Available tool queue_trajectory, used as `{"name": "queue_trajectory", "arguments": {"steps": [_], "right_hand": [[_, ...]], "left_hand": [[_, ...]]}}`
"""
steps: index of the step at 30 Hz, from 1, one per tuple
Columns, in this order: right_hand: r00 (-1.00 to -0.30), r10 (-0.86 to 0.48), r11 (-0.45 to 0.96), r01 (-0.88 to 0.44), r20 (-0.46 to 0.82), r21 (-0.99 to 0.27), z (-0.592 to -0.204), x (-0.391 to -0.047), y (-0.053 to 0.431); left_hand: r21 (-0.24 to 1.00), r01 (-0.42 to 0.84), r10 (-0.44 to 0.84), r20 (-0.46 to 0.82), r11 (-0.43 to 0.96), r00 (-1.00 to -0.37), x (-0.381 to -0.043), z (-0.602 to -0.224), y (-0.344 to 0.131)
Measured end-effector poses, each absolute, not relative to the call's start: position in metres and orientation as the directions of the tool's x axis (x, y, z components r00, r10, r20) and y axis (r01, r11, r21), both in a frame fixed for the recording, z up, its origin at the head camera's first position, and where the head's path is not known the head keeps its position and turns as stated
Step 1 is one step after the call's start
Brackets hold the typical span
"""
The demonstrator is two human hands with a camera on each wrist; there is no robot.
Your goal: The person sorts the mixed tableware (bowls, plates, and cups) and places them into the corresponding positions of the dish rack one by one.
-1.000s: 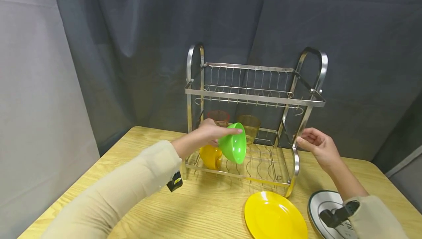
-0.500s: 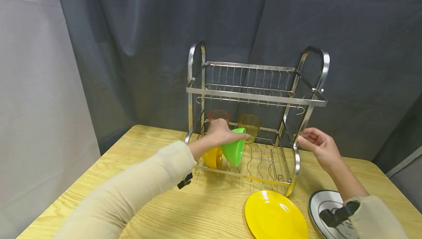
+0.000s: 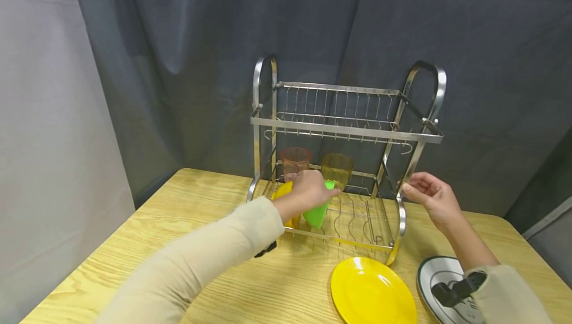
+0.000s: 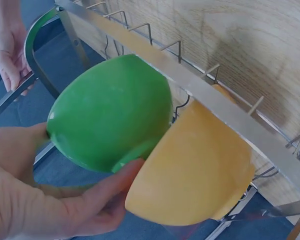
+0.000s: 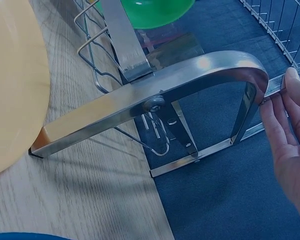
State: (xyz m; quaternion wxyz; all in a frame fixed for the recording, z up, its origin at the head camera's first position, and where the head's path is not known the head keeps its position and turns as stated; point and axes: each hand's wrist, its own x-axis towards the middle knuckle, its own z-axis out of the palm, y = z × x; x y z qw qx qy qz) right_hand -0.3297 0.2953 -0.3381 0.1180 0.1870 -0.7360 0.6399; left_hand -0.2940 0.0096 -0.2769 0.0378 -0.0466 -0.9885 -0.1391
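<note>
In the head view my left hand (image 3: pixel 308 194) grips a green bowl (image 3: pixel 317 213), tipped on its side at the lower tier of a two-tier metal dish rack (image 3: pixel 344 129). Thumb and fingers pinch the bowl from its two sides in the left wrist view. Close against it on the left, a yellow bowl (image 4: pixel 195 170) sits on edge in the wires, partly hidden by my left wrist in the head view. Whether the green bowl rests on the wires cannot be made out. My right hand (image 3: pixel 432 200) holds the rack's right upright between thumb and fingers.
Behind the bowls stand a pink clear cup (image 3: pixel 296 159) and an amber clear cup (image 3: pixel 337 169). A yellow plate (image 3: pixel 373 291) lies before the rack on the wooden table (image 3: pixel 268 289). Right of it is a white plate (image 3: pixel 440 266) with a dark rim, partly under my right forearm.
My left hand has moved right and down with the green bowl, whose opening has turned further to the right. The right hand keeps its place on the upright.
</note>
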Motion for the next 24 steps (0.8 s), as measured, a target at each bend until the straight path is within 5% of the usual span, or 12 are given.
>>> {"name": "queue_trajectory", "arguments": {"steps": [6, 18, 24], "right_hand": [[-0.901, -0.120, 0.104, -0.430, 0.418, -0.897, -0.338, -0.329, 0.295], [-0.893, -0.126, 0.064, -0.441, 0.431, -0.895, -0.338, -0.330, 0.293], [-0.896, -0.126, 0.058, -0.435, 0.426, -0.899, -0.339, -0.330, 0.294]], "left_hand": [[0.270, 0.106, 0.098, 0.041, 0.957, -0.994, -0.296, -0.281, 0.014], [0.055, 0.059, 0.057, 0.039, 0.997, -0.998, -0.299, -0.282, 0.024], [0.147, 0.101, 0.101, 0.008, 0.984, -0.995, -0.297, -0.286, 0.023]]}}
